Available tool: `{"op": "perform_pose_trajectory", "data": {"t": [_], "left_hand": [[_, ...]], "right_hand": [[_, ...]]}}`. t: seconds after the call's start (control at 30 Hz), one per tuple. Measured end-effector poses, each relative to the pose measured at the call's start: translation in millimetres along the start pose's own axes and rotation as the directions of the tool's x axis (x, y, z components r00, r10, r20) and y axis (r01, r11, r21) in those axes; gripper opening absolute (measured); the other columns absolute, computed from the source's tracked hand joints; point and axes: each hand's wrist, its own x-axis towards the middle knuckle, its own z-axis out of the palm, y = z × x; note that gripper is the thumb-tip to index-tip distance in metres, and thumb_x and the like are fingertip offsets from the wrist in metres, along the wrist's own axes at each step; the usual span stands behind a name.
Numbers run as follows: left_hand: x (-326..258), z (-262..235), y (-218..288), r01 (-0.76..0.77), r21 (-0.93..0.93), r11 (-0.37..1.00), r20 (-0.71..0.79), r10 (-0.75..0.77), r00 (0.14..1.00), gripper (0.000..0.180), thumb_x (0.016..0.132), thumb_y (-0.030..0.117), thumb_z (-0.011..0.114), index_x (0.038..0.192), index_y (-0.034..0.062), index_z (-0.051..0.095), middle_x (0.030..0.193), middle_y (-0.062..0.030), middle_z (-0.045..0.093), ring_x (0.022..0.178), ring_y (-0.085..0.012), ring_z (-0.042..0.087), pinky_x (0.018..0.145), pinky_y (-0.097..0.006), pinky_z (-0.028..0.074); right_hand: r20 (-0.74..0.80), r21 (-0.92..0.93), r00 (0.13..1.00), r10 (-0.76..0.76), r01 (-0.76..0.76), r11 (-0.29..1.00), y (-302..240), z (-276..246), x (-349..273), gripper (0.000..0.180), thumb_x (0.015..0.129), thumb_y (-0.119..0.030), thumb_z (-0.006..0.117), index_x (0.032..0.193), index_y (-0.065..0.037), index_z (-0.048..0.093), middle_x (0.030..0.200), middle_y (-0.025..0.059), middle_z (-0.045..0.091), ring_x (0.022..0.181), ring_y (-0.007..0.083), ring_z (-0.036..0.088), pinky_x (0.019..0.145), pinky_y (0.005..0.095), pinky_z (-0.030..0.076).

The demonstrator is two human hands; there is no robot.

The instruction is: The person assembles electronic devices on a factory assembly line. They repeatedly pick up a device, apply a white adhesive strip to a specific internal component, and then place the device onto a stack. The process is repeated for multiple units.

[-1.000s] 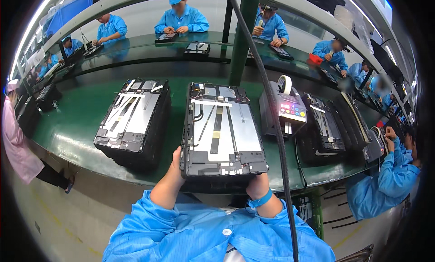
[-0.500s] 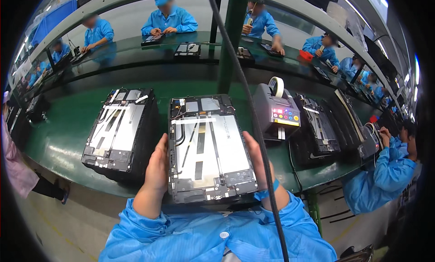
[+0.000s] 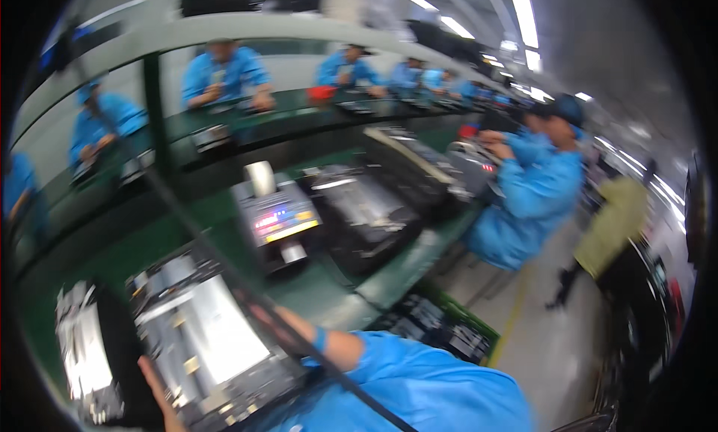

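The left hand (image 3: 158,398) and the right hand (image 3: 298,326), both motion-blurred, flank an opened tablet (image 3: 221,335) at its side edges, a black cable (image 3: 164,196) passes in front of the right arm (image 3: 345,347), and an electric tape dispenser (image 3: 260,248) with a lit panel (image 3: 278,220) stands beyond on the green workbench (image 3: 97,241).

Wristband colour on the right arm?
Blue: the wristband shows best in the head view, though motion blurs it.

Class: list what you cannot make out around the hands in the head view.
Head view:
Left hand: wrist cut off by the lower edge.
Right hand: fingers partly hidden by the black cable.
Opened device: small parts smeared by motion blur.
Tape dispenser: button markings blurred by motion.
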Motion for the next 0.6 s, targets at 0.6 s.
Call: {"op": "perform_pose_trajectory", "data": {"t": [0.6], "left_hand": [[33,70,-28,0.151,-0.006,0.989,0.099,-0.15,0.984,0.06,0.099,0.046,0.03,0.135,-0.0011,0.039,0.132,-0.0132,0.048,0.12,-0.023,0.048,0.103,-0.036,0.036]], "right_hand": [[-0.222,-0.542,0.974,-0.036,-0.093,0.835,-31,-29,-27,0.07,0.095,-0.047,0.046,0.143,0.002,0.028,0.147,0.0198,0.027,0.136,0.0265,0.027,0.111,0.0371,0.024]]}}
